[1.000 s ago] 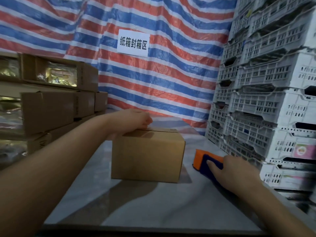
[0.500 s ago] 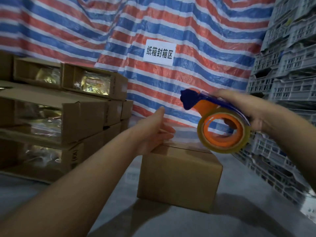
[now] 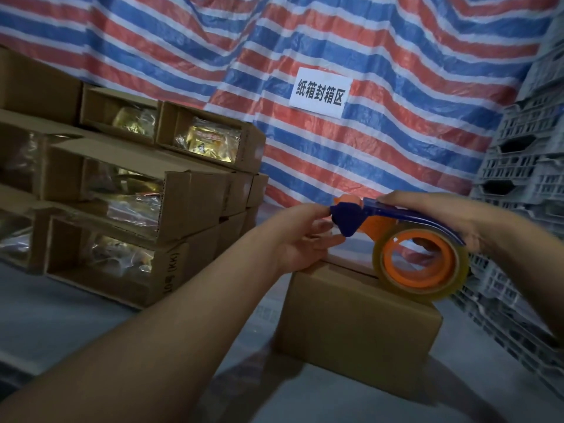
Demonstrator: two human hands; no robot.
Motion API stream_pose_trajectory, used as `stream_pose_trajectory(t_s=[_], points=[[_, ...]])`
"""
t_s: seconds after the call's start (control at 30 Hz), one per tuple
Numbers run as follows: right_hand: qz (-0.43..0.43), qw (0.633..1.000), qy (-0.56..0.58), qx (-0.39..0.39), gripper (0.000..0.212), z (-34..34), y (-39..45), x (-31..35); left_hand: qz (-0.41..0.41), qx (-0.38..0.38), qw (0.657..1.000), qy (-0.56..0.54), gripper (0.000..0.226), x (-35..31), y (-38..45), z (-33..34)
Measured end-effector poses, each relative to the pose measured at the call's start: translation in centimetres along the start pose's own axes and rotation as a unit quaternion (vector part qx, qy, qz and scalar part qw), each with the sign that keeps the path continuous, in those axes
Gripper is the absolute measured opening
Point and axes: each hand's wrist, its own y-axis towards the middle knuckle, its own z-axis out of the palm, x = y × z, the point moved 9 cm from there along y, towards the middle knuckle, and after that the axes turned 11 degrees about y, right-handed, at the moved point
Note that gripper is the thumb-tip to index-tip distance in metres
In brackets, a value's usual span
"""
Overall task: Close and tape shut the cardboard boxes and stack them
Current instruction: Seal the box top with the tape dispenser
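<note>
A small brown cardboard box (image 3: 357,325) with its flaps down stands on the grey table. My right hand (image 3: 439,215) grips a tape dispenser (image 3: 406,248) with a blue handle, an orange hub and a clear tape roll, held just above the box's top right. My left hand (image 3: 305,239) rests its heel on the box's far left top edge. Its fingers reach up and touch the dispenser's blue front end; whether they pinch the tape end is unclear.
Several open cardboard boxes (image 3: 128,206) holding gold packets are stacked at the left. White plastic crates (image 3: 525,166) rise at the right. A striped tarp with a white paper sign (image 3: 319,93) hangs behind. The grey table (image 3: 61,325) spreads around the box.
My right hand lifted the dispenser off the table at the right and brought it over the box. My left hand rose from the box top to the dispenser's front end.
</note>
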Motion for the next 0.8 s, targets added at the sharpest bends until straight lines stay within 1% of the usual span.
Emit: stream_pose_trajectory(t_s=[0.17, 0.27, 0.33, 0.47, 0.57, 0.7, 0.8], points=[[-0.003, 1.0, -0.005, -0.002, 0.042, -0.1, -0.2, 0.0, -0.005, -0.022, 1.0, -0.009, 0.029, 0.2, 0.3, -0.3], [0.0, 1.0, -0.01, 0.001, 0.041, 0.0, -0.1, 0.0, 0.003, -0.031, 0.999, 0.027, 0.03, 0.1, 0.4, 0.0], [0.005, 1.0, -0.01, 0.011, 0.041, 0.2, -0.1, 0.1, 0.007, -0.052, 0.997, 0.054, 0.031, 0.1, 0.5, 0.0], [0.015, 0.999, -0.003, 0.029, 0.041, 0.4, 0.1, 0.2, 0.011, -0.079, 0.994, 0.072, 0.033, -0.2, 0.4, 0.0], [0.018, 0.999, 0.002, 0.036, 0.044, 0.4, 0.2, 0.1, 0.014, -0.07, 0.996, 0.057, 0.025, -0.3, 0.2, 0.3], [0.035, 0.998, -0.009, 0.042, 0.044, -0.1, 0.3, -0.1, 0.017, -0.118, 0.99, 0.077, 0.024, -0.2, 0.5, -0.4], [0.049, 0.998, -0.032, 0.038, 0.056, -1.7, 0.2, -0.4, 0.013, -0.141, 0.987, 0.077, 0.029, -0.1, 0.5, -0.9]])
